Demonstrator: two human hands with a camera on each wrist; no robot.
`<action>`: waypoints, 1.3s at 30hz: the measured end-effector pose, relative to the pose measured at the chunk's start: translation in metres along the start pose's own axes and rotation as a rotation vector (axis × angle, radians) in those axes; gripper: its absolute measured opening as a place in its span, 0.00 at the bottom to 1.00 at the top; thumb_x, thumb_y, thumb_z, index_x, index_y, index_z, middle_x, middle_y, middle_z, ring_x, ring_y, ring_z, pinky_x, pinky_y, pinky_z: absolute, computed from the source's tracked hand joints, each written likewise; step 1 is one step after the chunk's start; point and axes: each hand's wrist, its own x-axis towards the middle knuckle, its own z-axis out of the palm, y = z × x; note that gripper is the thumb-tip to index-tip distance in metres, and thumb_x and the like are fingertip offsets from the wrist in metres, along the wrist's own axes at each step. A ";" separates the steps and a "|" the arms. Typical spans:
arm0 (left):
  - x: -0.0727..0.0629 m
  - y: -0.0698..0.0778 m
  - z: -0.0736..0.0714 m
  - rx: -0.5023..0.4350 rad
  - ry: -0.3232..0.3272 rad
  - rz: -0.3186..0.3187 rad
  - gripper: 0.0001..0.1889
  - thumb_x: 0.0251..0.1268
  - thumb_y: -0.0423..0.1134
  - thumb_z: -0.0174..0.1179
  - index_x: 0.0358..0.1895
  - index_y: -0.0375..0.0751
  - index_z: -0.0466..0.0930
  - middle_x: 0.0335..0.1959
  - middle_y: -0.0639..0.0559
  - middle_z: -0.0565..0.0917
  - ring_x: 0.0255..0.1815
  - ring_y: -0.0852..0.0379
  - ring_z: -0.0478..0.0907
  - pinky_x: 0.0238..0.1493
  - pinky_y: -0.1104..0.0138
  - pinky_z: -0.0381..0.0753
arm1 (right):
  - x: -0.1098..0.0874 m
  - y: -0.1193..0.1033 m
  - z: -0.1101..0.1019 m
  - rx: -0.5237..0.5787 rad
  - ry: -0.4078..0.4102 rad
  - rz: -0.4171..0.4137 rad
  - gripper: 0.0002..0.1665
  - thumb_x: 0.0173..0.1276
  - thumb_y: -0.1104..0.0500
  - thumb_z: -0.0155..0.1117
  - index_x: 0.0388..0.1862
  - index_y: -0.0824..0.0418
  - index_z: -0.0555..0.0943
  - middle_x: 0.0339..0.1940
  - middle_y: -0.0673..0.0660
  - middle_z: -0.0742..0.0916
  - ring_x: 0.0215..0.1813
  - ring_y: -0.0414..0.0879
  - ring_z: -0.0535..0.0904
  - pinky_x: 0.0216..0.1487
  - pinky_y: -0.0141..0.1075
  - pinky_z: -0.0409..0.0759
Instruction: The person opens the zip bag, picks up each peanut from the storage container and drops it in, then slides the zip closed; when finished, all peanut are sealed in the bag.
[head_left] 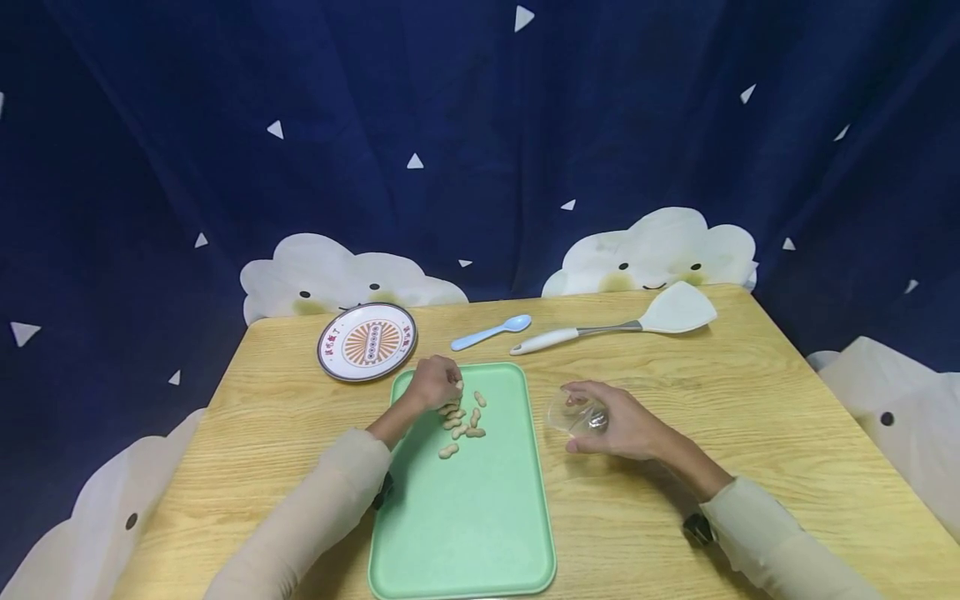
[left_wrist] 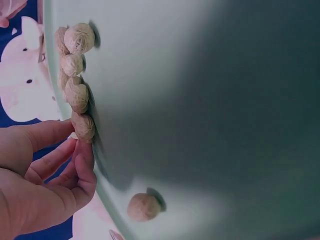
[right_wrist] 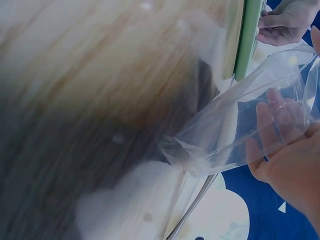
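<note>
My left hand (head_left: 435,383) is over the far part of a light green tray (head_left: 465,533). Its thumb and fingertips pinch a peanut (left_wrist: 84,127), seen up close in the left wrist view. Several unshelled peanuts (head_left: 474,432) lie loosely grouped on the tray beside that hand, and one sits a little nearer the front. To the right of the tray, my right hand (head_left: 626,423) holds a clear plastic bag (right_wrist: 225,130) above the table. Through the thin film, some of its fingers show in the right wrist view. No contents can be made out in the bag.
Behind the tray at the left is a white patterned plate (head_left: 367,342). A light blue spoon (head_left: 487,333) and a white spatula (head_left: 675,312) lie along the back of the wooden table (head_left: 750,400). A dark blue curtain (head_left: 480,125) hangs beyond the table's far edge.
</note>
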 end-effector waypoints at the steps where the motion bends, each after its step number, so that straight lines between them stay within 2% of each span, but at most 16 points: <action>1: 0.000 0.000 0.000 0.001 -0.001 0.004 0.06 0.48 0.27 0.63 0.32 0.35 0.84 0.26 0.48 0.82 0.28 0.56 0.75 0.27 0.70 0.72 | 0.000 0.000 0.000 -0.002 0.000 0.000 0.50 0.45 0.39 0.76 0.65 0.56 0.70 0.52 0.54 0.84 0.57 0.54 0.78 0.60 0.56 0.71; 8: -0.004 0.005 -0.002 -0.048 0.025 0.028 0.07 0.50 0.29 0.63 0.35 0.36 0.85 0.28 0.48 0.83 0.32 0.55 0.77 0.35 0.67 0.75 | 0.000 0.000 -0.001 -0.006 0.005 0.004 0.50 0.45 0.39 0.76 0.65 0.55 0.70 0.51 0.52 0.84 0.57 0.54 0.78 0.59 0.55 0.72; 16: -0.013 0.027 -0.003 -0.220 0.052 0.131 0.08 0.56 0.29 0.62 0.40 0.34 0.84 0.33 0.44 0.85 0.36 0.50 0.83 0.41 0.63 0.81 | 0.001 0.000 -0.001 0.000 0.018 0.001 0.50 0.45 0.40 0.77 0.65 0.58 0.70 0.51 0.53 0.85 0.57 0.54 0.78 0.59 0.56 0.72; 19: -0.018 0.039 -0.001 -0.254 0.029 0.161 0.09 0.59 0.31 0.61 0.43 0.35 0.84 0.36 0.44 0.85 0.38 0.51 0.82 0.41 0.64 0.80 | 0.001 0.001 0.000 0.003 0.019 -0.001 0.49 0.45 0.40 0.77 0.65 0.57 0.70 0.50 0.53 0.85 0.57 0.54 0.78 0.59 0.56 0.72; 23: -0.024 0.055 0.003 -0.330 -0.013 0.171 0.11 0.61 0.32 0.61 0.47 0.34 0.81 0.39 0.44 0.85 0.40 0.51 0.81 0.40 0.66 0.79 | 0.001 0.000 0.000 0.006 0.023 0.000 0.49 0.45 0.40 0.77 0.65 0.56 0.70 0.50 0.53 0.85 0.57 0.54 0.78 0.59 0.56 0.72; 27: -0.031 0.067 0.011 -0.409 -0.046 0.186 0.09 0.62 0.33 0.61 0.44 0.36 0.80 0.39 0.45 0.85 0.42 0.52 0.81 0.39 0.68 0.78 | 0.001 0.000 0.000 0.012 0.023 0.004 0.49 0.45 0.40 0.77 0.64 0.56 0.71 0.50 0.53 0.85 0.57 0.54 0.78 0.60 0.56 0.71; 35: -0.038 0.085 0.027 -0.417 -0.072 0.271 0.08 0.63 0.34 0.61 0.42 0.38 0.85 0.38 0.47 0.86 0.39 0.56 0.82 0.35 0.74 0.78 | 0.002 -0.001 0.000 0.011 0.017 0.003 0.48 0.45 0.42 0.78 0.64 0.58 0.71 0.50 0.54 0.85 0.57 0.54 0.78 0.60 0.56 0.71; 39: -0.039 0.093 0.033 -0.423 -0.091 0.283 0.07 0.61 0.34 0.63 0.41 0.38 0.87 0.36 0.48 0.87 0.34 0.61 0.82 0.33 0.75 0.78 | 0.002 -0.002 0.000 0.012 0.013 0.002 0.48 0.46 0.42 0.77 0.64 0.58 0.71 0.51 0.55 0.85 0.57 0.55 0.78 0.60 0.58 0.71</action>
